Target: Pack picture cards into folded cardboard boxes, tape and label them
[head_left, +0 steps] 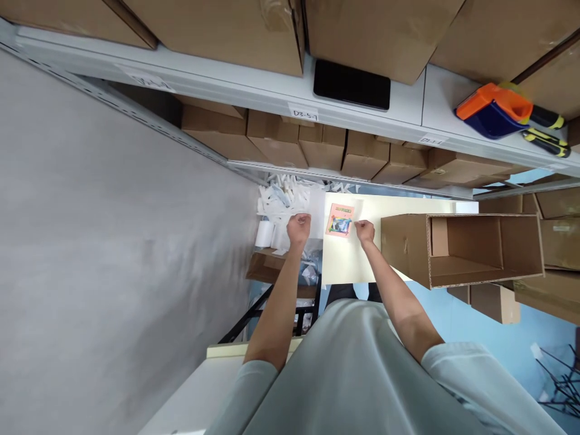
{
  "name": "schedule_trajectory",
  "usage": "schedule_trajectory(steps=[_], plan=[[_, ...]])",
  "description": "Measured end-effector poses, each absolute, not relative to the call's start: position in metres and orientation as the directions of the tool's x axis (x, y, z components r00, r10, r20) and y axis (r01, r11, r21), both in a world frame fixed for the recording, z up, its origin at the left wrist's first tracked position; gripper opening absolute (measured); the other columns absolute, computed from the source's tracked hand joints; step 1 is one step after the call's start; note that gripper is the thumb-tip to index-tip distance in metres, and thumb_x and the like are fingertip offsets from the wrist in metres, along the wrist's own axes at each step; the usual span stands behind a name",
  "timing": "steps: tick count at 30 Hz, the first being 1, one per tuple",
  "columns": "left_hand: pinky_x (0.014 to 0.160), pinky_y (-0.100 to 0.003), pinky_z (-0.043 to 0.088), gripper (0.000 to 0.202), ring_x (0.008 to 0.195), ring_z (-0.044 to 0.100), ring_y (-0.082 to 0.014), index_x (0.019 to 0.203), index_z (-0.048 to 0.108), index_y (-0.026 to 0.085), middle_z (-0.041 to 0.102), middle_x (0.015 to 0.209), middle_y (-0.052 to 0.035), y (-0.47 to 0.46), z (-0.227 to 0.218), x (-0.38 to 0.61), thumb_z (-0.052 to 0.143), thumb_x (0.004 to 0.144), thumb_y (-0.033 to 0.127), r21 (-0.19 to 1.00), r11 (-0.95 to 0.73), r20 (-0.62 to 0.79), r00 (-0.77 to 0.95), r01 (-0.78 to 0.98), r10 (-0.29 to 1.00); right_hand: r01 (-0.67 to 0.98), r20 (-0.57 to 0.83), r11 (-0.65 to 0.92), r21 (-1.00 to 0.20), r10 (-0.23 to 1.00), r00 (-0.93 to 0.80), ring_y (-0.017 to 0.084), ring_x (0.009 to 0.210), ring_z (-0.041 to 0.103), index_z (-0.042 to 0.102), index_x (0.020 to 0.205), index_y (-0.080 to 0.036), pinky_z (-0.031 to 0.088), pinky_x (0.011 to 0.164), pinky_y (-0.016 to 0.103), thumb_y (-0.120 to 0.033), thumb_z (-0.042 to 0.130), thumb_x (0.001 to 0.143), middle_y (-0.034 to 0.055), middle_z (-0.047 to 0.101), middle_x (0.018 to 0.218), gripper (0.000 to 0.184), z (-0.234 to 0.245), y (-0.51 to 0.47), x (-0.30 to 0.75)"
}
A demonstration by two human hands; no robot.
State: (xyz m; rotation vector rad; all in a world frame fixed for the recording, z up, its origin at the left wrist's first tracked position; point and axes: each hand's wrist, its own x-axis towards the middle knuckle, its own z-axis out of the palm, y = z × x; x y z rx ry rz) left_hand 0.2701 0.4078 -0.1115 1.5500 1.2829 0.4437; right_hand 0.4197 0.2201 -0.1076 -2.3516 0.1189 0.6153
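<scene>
A small pink card or packet with a colourful picture lies on a pale yellow table. It seems to sit inside a clear plastic sleeve. My right hand is closed at the sleeve's right edge, pinching it. Curled shut, my left hand hovers at the table's left edge, over a pile of white plastic bags. What its fingers hold is too small to make out.
An open cardboard box lies on its side right of the table. White rolls stand by the bags. Metal shelves overhead carry cardboard boxes, a black tablet, an orange-blue tape dispenser and a yellow-black tool.
</scene>
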Motion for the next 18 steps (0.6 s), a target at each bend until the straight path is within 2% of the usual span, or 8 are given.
schedule_trajectory(steps=[5,7,11,14,18], plan=[[0.103,-0.039,0.06,0.006,0.111,0.075,-0.0242,0.083,0.069,0.021,0.08,0.113,-0.0111,0.369,-0.081,0.288,0.066,0.088,0.019,0.937,0.09,-0.274,0.552,0.337,0.787,-0.252,-0.45,-0.677,-0.692,0.131,0.884,0.024,0.094,0.075,0.067,0.084,-0.023,0.057,0.09,0.032,-0.029,0.062,0.086,0.0059,0.082,0.087,0.008,-0.09,0.215,0.411],[0.103,-0.041,0.061,0.008,0.118,0.075,-0.0253,0.082,0.066,0.021,0.08,0.121,-0.0123,0.348,-0.068,0.295,0.067,0.09,0.022,0.961,0.131,-0.26,0.626,0.245,0.735,-0.251,-0.437,-0.634,-0.731,0.153,0.886,0.024,0.095,0.075,0.064,0.087,-0.023,0.058,0.089,0.031,-0.028,0.059,0.088,0.0057,0.08,0.086,0.007,-0.078,0.214,0.406],[0.107,-0.045,0.06,0.015,0.131,0.07,-0.0295,0.084,0.065,0.022,0.078,0.13,-0.0153,0.311,-0.034,0.299,0.074,0.09,0.032,0.98,0.164,-0.194,0.695,0.11,0.692,-0.214,-0.376,-0.528,-0.822,0.222,0.9,0.021,0.098,0.075,0.061,0.092,-0.023,0.058,0.089,0.028,-0.031,0.057,0.09,0.0066,0.081,0.097,0.009,-0.039,0.205,0.393],[0.102,-0.043,0.062,0.016,0.134,0.068,-0.0303,0.09,0.068,0.021,0.074,0.136,-0.0165,0.288,0.006,0.295,0.072,0.094,0.036,0.996,0.062,-0.094,0.703,0.072,0.704,-0.152,-0.277,-0.362,-0.92,0.323,0.905,0.02,0.092,0.073,0.059,0.094,-0.023,0.059,0.086,0.029,-0.038,0.056,0.092,0.0057,0.078,0.096,0.015,0.007,0.191,0.378],[0.093,-0.038,0.063,0.017,0.128,0.069,-0.0282,0.098,0.071,0.022,0.07,0.137,-0.015,0.25,0.077,0.286,0.067,0.101,0.038,0.978,-0.206,0.139,0.703,0.012,0.698,-0.101,-0.133,-0.101,-0.99,0.409,0.903,0.019,0.08,0.071,0.057,0.097,-0.024,0.061,0.078,0.031,-0.047,0.058,0.095,0.002,0.072,0.085,0.022,0.084,0.161,0.358]])
